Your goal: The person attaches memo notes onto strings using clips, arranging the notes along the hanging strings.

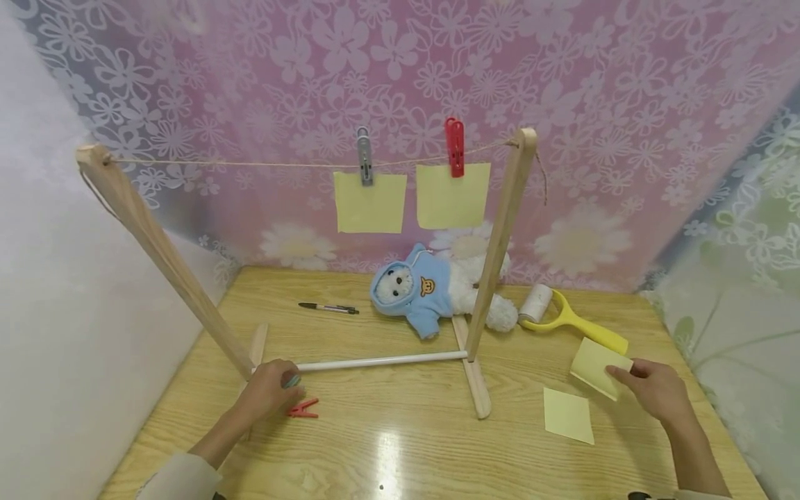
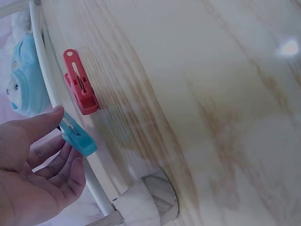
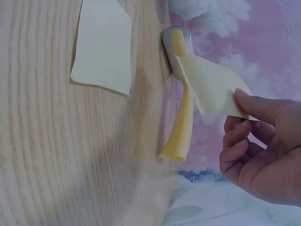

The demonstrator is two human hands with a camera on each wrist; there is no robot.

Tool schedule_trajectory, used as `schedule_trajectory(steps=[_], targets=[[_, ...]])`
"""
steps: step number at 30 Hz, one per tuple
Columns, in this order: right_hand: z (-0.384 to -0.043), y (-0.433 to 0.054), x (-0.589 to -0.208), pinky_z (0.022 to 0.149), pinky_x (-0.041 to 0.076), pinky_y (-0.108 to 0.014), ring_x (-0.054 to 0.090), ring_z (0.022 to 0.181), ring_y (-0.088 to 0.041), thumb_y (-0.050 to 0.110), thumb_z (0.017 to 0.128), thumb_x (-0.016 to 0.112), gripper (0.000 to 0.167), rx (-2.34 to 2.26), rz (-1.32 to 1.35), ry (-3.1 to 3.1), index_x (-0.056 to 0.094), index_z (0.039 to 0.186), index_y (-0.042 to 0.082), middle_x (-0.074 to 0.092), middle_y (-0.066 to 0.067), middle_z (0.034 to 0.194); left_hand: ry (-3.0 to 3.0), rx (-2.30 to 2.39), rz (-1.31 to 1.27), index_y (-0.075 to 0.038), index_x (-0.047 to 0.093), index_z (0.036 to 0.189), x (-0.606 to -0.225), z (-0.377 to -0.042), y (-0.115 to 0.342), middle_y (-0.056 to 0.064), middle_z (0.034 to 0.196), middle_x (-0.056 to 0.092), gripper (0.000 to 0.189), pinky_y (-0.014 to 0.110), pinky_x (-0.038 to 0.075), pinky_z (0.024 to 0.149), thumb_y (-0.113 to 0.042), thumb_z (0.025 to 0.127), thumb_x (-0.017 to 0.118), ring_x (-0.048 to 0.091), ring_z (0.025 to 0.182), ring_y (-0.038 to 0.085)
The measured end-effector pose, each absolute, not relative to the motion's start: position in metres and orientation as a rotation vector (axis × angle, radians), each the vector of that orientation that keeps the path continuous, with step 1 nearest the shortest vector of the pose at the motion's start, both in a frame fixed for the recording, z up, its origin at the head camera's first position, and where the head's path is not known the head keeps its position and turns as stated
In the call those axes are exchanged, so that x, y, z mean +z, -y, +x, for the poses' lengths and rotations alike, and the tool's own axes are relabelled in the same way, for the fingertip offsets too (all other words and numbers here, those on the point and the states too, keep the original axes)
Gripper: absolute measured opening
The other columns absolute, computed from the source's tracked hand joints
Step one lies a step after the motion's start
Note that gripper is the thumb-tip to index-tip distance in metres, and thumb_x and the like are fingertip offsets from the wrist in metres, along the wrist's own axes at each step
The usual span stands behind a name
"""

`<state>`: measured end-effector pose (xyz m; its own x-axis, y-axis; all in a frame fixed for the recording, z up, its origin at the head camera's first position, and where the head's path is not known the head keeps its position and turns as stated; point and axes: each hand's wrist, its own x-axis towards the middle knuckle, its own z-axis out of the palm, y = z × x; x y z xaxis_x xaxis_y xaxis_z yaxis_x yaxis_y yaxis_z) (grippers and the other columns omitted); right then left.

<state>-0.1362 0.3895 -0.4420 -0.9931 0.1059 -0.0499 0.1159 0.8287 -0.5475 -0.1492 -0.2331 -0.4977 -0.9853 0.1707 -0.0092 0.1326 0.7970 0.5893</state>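
My left hand point(image 1: 270, 390) pinches a teal clothespin point(image 2: 77, 136) between thumb and fingers, close to the white crossbar of the wooden stand. A red clothespin point(image 1: 303, 408) lies on the table beside that hand. In the head view my right hand point(image 1: 659, 392) grips a yellow sticky note point(image 1: 601, 368) by its edge, held up off the table. Another yellow sticky note point(image 1: 567, 415) lies flat below it. Two more notes hang from the string point(image 1: 250, 164): one under a grey clothespin point(image 1: 365, 156), the other under a red clothespin point(image 1: 455, 147).
The wooden stand has a left post point(image 1: 169, 264), a right post point(image 1: 500, 243) and a white crossbar point(image 1: 381, 362). Behind it lie a pen point(image 1: 328, 307) and a plush toy in a blue hoodie point(image 1: 431, 285). A yellow-handled lint roller point(image 1: 571, 316) lies at the right.
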Motion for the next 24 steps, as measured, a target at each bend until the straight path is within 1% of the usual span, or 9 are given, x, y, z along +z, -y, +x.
schedule_trajectory(steps=[5, 8, 10, 12, 13, 16, 19, 20, 24], targets=[[-0.138, -0.378, -0.435, 0.043, 0.029, -0.026, 0.029, 0.045, -0.009, 0.044, 0.096, 0.052, 0.05, -1.014, 0.155, -2.901, 0.041, 0.064, 0.007, 0.035, 0.004, 0.053, -2.929, 0.963, 0.24, 0.002, 0.068, 0.098, -0.492, -0.15, 0.231, 0.013, 0.09, 0.067, 0.027, 0.033, 0.055, 0.067, -0.011, 0.076, 0.077, 0.063, 0.079, 0.021], [-0.14, -0.365, -0.43, 0.044, 0.04, -0.027, 0.044, 0.044, -0.013, 0.04, 0.098, 0.049, 0.047, -1.148, 0.083, -2.857, 0.039, 0.07, 0.004, 0.044, 0.001, 0.051, -2.938, 0.969, 0.232, 0.003, 0.067, 0.099, -0.488, -0.15, 0.23, 0.013, 0.09, 0.067, 0.027, 0.033, 0.056, 0.067, -0.01, 0.077, 0.076, 0.063, 0.078, 0.02], [-0.14, -0.357, -0.428, 0.047, 0.049, -0.027, 0.055, 0.048, -0.016, 0.036, 0.1, 0.047, 0.045, -1.25, 0.039, -2.817, 0.034, 0.072, 0.002, 0.049, -0.002, 0.052, -2.942, 0.968, 0.213, 0.004, 0.067, 0.1, -0.484, -0.151, 0.229, 0.012, 0.09, 0.067, 0.028, 0.033, 0.056, 0.067, -0.01, 0.078, 0.076, 0.063, 0.078, 0.02], [-0.14, -0.348, -0.425, 0.049, 0.054, -0.029, 0.063, 0.052, -0.018, 0.033, 0.101, 0.045, 0.044, -1.308, -0.004, -2.797, 0.031, 0.073, 0.002, 0.056, -0.005, 0.055, -2.937, 0.962, 0.183, 0.003, 0.067, 0.101, -0.48, -0.151, 0.227, 0.011, 0.09, 0.067, 0.027, 0.032, 0.055, 0.067, -0.011, 0.079, 0.076, 0.063, 0.079, 0.019], [-0.14, -0.344, -0.424, 0.05, 0.056, -0.029, 0.065, 0.054, -0.018, 0.031, 0.101, 0.045, 0.039, -1.321, -0.031, -2.794, 0.038, 0.079, 0.0, 0.06, -0.007, 0.057, -2.939, 0.969, 0.184, 0.003, 0.067, 0.101, -0.477, -0.151, 0.227, 0.011, 0.091, 0.067, 0.027, 0.033, 0.056, 0.068, -0.011, 0.079, 0.076, 0.063, 0.08, 0.02], [-0.137, -0.333, -0.419, 0.055, 0.058, -0.027, 0.068, 0.059, -0.016, 0.026, 0.1, 0.048, 0.034, -1.349, -0.124, -2.793, 0.04, 0.084, -0.002, 0.067, -0.007, 0.064, -2.959, 0.99, 0.23, 0.003, 0.067, 0.1, -0.469, -0.151, 0.226, 0.01, 0.09, 0.067, 0.027, 0.034, 0.055, 0.069, -0.01, 0.079, 0.075, 0.062, 0.081, 0.02], [-0.134, -0.323, -0.412, 0.062, 0.059, -0.028, 0.069, 0.066, -0.015, 0.018, 0.098, 0.053, 0.026, -1.437, -0.248, -2.73, 0.046, 0.094, -0.007, 0.071, -0.004, 0.072, -2.991, 1.037, 0.326, 0.003, 0.066, 0.101, -0.46, -0.151, 0.226, 0.01, 0.091, 0.067, 0.028, 0.035, 0.054, 0.071, -0.01, 0.078, 0.076, 0.061, 0.08, 0.019], [-0.133, -0.319, -0.41, 0.064, 0.059, -0.029, 0.07, 0.068, -0.014, 0.016, 0.097, 0.054, 0.026, -1.486, -0.279, -2.686, 0.044, 0.088, -0.007, 0.071, -0.004, 0.074, -3.0, 1.046, 0.343, 0.003, 0.066, 0.101, -0.457, -0.151, 0.226, 0.009, 0.091, 0.067, 0.028, 0.035, 0.054, 0.072, -0.01, 0.078, 0.076, 0.061, 0.08, 0.018], [-0.13, -0.302, -0.404, 0.07, 0.059, -0.031, 0.07, 0.075, -0.014, 0.009, 0.094, 0.058, 0.023, -1.623, -0.365, -2.53, 0.05, 0.102, -0.012, 0.071, -0.001, 0.083, -3.019, 1.074, 0.381, 0.002, 0.065, 0.106, -0.434, -0.15, 0.223, 0.006, 0.092, 0.066, 0.032, 0.027, 0.052, 0.069, -0.014, 0.081, 0.074, 0.059, 0.083, 0.016]])
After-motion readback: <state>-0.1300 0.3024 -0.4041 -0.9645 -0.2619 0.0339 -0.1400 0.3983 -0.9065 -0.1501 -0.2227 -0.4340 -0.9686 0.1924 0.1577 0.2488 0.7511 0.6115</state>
